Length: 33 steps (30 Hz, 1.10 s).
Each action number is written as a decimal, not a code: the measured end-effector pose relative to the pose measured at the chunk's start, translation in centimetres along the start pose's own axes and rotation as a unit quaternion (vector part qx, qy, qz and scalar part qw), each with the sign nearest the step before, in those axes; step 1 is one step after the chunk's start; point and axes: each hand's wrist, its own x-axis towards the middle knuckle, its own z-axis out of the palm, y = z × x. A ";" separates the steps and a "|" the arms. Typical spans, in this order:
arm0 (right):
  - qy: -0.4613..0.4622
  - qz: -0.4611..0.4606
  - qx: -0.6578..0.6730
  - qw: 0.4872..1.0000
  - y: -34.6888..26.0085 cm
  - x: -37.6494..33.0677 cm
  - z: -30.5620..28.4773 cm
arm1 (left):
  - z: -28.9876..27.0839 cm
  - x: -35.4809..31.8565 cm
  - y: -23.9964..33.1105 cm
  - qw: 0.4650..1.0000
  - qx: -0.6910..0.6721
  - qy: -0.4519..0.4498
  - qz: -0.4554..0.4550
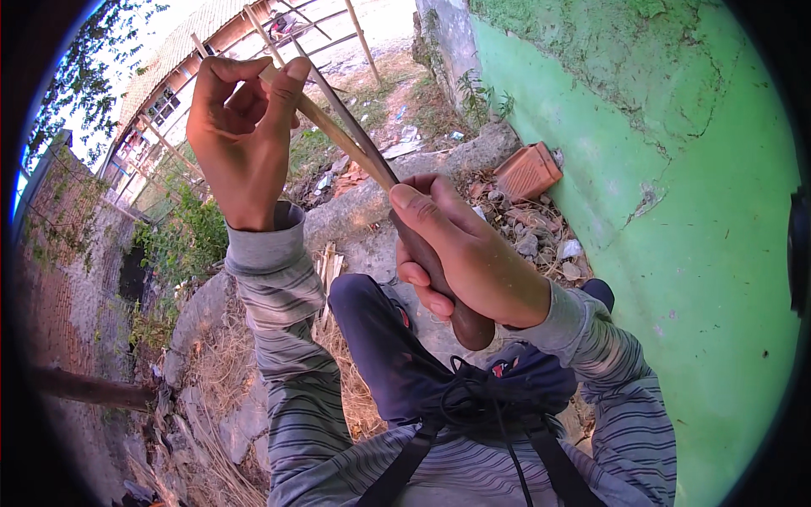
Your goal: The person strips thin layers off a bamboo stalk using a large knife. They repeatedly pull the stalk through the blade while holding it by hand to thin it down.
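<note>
My left hand (245,135) is raised at the upper left, its thumb and forefinger pinching the far end of a thin, pale wooden strip (342,138). In my right hand (477,249), near the middle, is a knife, its thick dark brown handle (473,328) wrapped by my fingers. The narrow dark blade (340,103) points away to the upper left and runs close beside the strip. My right thumb presses on the strip's near end, where strip and blade meet. Whether the edge cuts into the wood, I cannot tell.
A peeling green wall (693,253) stands close on my right. A hollow orange brick (529,171) and rubble (528,241) lie at its foot. Pale split sticks (328,272) and dry shavings (359,397) lie by my knees. Farther off are a shrub (182,224) and a building (182,72).
</note>
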 end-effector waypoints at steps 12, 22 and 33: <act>0.033 0.069 0.046 0.996 2.5 -0.9 -2.3 | -0.4 0.0 -1.1 0.999 0.025 0.010 0.039; 0.012 0.036 0.065 0.997 3.9 -1.2 -2.1 | 3.5 -1.0 -3.6 0.976 0.058 0.165 0.126; 0.024 0.058 0.035 0.997 3.8 -1.0 -2.2 | 3.6 -1.2 -3.3 0.975 0.027 0.165 0.149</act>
